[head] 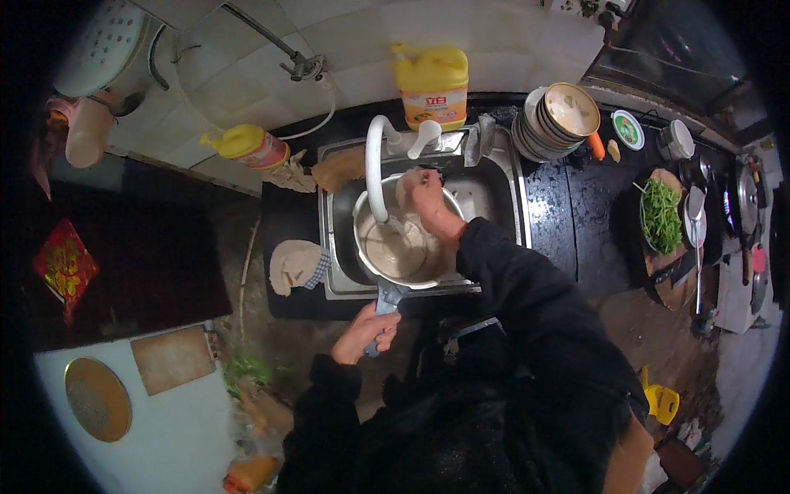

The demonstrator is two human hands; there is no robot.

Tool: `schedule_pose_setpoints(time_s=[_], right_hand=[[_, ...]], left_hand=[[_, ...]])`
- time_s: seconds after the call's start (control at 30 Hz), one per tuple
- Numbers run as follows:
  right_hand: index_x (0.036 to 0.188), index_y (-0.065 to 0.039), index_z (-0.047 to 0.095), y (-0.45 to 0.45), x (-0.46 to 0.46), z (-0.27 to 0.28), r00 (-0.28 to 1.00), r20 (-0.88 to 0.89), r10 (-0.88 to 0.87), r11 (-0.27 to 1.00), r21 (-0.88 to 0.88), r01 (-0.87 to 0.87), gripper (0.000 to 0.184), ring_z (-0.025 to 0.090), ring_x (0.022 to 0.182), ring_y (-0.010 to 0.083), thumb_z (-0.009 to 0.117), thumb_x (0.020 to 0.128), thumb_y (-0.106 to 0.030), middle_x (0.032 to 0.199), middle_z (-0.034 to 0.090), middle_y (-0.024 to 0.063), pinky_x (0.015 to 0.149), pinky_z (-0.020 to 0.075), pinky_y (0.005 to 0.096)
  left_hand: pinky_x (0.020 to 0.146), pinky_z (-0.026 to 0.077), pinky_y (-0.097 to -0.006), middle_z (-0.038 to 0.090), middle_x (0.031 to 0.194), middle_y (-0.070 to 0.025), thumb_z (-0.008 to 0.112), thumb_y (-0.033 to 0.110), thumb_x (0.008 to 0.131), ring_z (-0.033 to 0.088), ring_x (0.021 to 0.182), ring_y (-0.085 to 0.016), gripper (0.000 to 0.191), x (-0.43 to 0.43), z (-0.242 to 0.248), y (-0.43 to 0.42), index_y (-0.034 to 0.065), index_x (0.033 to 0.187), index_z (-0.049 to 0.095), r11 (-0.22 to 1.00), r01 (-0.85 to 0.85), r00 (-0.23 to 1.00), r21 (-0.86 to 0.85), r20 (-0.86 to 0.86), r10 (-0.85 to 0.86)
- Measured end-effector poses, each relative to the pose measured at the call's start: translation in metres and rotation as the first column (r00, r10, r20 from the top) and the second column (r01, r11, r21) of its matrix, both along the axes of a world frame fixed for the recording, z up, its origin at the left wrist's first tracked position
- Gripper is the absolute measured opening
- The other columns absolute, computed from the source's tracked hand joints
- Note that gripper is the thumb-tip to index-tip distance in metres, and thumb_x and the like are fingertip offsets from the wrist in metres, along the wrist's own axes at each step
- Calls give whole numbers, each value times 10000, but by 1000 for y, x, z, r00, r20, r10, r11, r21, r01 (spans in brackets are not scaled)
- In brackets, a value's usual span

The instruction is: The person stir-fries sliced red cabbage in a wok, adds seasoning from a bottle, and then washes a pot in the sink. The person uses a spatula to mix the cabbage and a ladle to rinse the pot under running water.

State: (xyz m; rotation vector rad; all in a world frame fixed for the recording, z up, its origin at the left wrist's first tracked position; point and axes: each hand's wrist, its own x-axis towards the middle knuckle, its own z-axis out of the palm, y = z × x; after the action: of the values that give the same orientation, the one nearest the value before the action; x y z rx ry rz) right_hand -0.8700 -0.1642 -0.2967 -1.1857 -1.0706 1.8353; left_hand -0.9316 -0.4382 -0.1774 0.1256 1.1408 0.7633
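Observation:
My left hand [365, 334] is wrapped around the grey handle [389, 296] of a metal pot [443, 283], which sits tilted in a stainless steel sink [517, 210]. Cloudy water [390, 248] covers the pot's bottom. Over it arches a white faucet spout [374, 160], its mouth above the water, which looks stirred up there. At the pot's far right rim, my right hand [431, 200] is closed on a pale scrubber [408, 185]; motion blur hides its exact kind. The lower part of the pot is hidden inside the basin.
Behind the sink stands a yellow detergent jug [432, 77]; a smaller one [253, 147] is at left. Stacked bowls [571, 111], a carrot [595, 147] and leafy greens [661, 216] lie right. A cloth mitt [296, 265] and a brown cloth [339, 168] flank the basin's left.

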Motion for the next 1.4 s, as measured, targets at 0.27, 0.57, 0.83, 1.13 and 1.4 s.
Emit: schedule_pose_setpoints(time_s=[0.27, 0.57, 0.83, 1.13, 1.4], right_hand=[[1178, -40, 566, -97, 31, 52, 771, 261, 581, 614, 482, -625, 336, 628, 982, 339, 581, 939, -275, 1035, 637, 206, 860, 485, 431], [997, -23, 648, 2, 41, 26, 769, 630, 113, 48, 769, -637, 218, 639, 792, 393, 550, 936, -208, 860, 653, 212, 773, 524, 480], [1219, -16, 617, -66, 57, -86, 142, 357, 923, 36, 288, -957, 338, 603, 1051, 242, 544, 899, -99, 1166, 640, 125, 965, 446, 397], [1083, -9, 615, -43, 0, -54, 900, 435, -21, 788, 561, -252, 266, 603, 977, 326, 590, 876, -173, 988, 634, 174, 830, 470, 450], [1213, -90, 646, -63, 81, -24, 60, 503, 862, -77, 247, -966, 329, 597, 1126, 281, 556, 901, -142, 1194, 643, 160, 969, 455, 422]], left_hand=[[404, 337, -261, 453, 651, 0, 612, 98, 941, 397, 473, -75, 133, 4, 1, 7, 90, 915, 482, 1000, 21, 998, 12, -57, -20], [416, 343, -265, 456, 635, -1, 598, 121, 939, 407, 481, -86, 136, 1, -4, 2, 91, 892, 473, 999, 28, 1000, 19, 6, -28], [421, 352, -274, 440, 629, -3, 592, 110, 929, 410, 464, -99, 151, 11, 5, 11, 87, 882, 450, 998, 62, 996, 28, -72, -60], [416, 351, -285, 457, 647, -12, 606, 75, 924, 414, 455, -107, 173, 12, 3, 9, 86, 938, 433, 989, 140, 981, 41, -143, -133], [412, 356, -289, 458, 653, -9, 590, 79, 923, 433, 450, -115, 150, 18, 6, 10, 61, 1008, 467, 985, 147, 972, 87, -195, -128]])
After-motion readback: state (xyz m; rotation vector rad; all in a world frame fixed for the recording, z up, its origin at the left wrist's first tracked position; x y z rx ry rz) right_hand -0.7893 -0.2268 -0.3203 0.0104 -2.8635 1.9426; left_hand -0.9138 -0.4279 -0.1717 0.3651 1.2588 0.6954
